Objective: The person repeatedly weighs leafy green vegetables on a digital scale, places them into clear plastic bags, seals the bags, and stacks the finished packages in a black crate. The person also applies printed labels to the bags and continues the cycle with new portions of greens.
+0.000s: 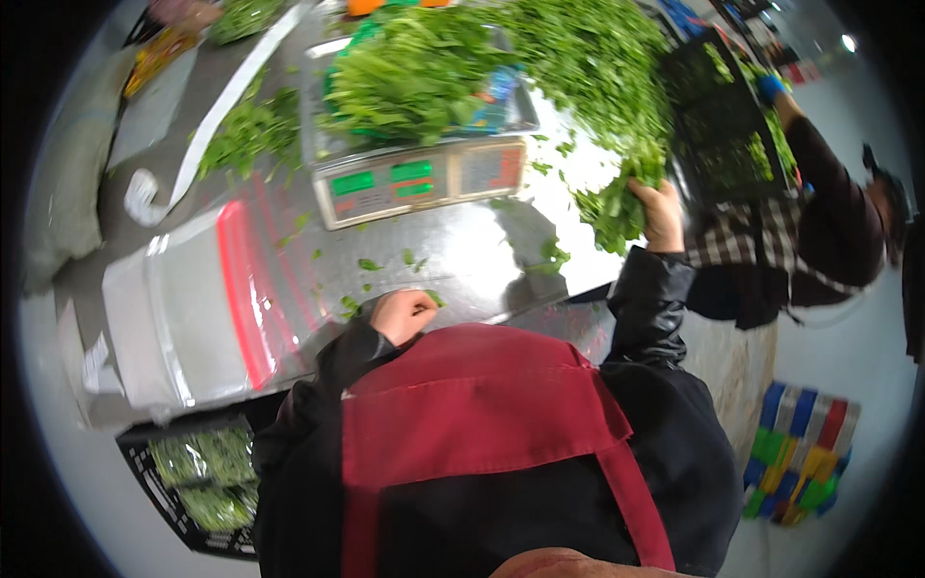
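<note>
My right hand [659,213] grips a bunch of leafy greens [614,206] at the right side of the metal table [441,246]. Just behind that bunch spreads a large heap of the same greens [585,65]. My left hand [402,315] is curled at the table's front edge, close to my red apron [470,404]. A small leaf shows beside its fingertips, and whether they touch it is unclear. On the weighing scale [426,180], a metal tray [313,123] bears a pile of greens [412,79] with green and blue plastic packaging partly beneath.
Clear plastic bags with a red strip [181,311] lie at left, beside a curling white label strip [195,148]. A black crate [173,498] below holds packed greens. At right, a co-worker [831,209] reaches to another black crate [723,123]. Colourful stacked blocks [798,455] stand lower right.
</note>
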